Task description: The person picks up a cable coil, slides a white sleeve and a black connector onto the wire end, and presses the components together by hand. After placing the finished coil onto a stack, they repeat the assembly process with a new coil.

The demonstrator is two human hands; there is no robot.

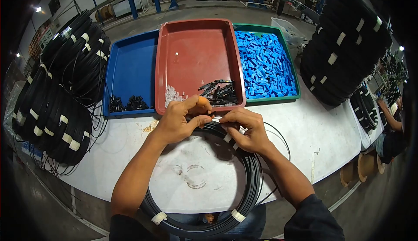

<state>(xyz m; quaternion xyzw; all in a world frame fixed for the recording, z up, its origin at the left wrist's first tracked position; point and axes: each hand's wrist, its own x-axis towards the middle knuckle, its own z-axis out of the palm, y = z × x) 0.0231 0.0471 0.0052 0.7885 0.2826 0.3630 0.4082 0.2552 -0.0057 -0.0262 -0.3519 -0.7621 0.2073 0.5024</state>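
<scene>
Pose | left hand point(182, 120), right hand point(249, 130): curled, close | over coil point(253, 175)

The cable coil point(253, 175) looks smooth, perhaps plastic-coated, the red tray point(198, 58) slightly glossy plastic.

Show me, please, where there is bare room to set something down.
White tabletop is bare in front of the green tray, right of the loose cable loop, and inside the black cable coil; much of the blue tray is free too. Crowded: the left, with stacked coils, and beneath the left hand and right hand.
</scene>
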